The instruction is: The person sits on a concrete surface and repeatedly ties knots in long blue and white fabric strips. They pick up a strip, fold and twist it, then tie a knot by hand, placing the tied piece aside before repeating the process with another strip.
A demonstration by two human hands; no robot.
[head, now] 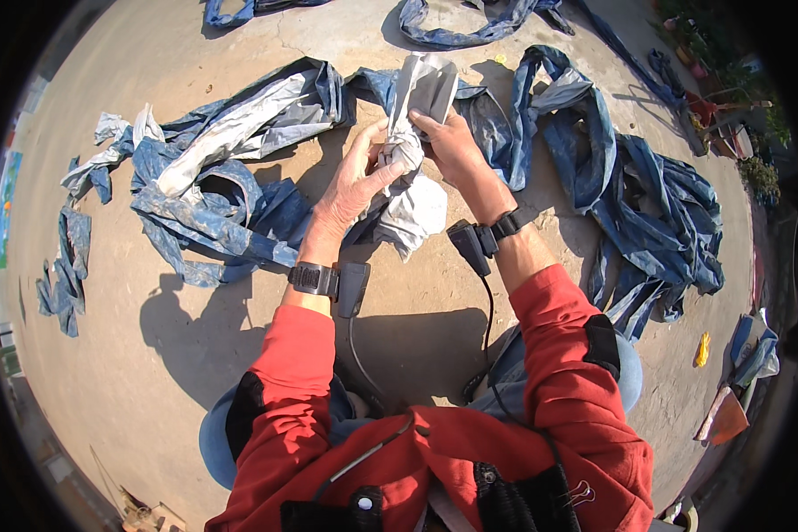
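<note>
A long strip of blue and silver-grey plastic sheeting, perhaps tarpaulin, lies bunched on the ground and rises to both hands. My left hand curls around a crumpled, knotted part of the silver sheeting. My right hand grips the flat, folded grey part just above the knot, its thumb on top. Below the knot, a loose silver end hangs down. Each wrist wears a strapped black device with a cable.
More blue sheeting lies heaped at the right, in scraps at the left, and in loops at the top. A small yellow item and a crumpled blue-and-white bag lie at the right. Plants and clutter line the upper right edge.
</note>
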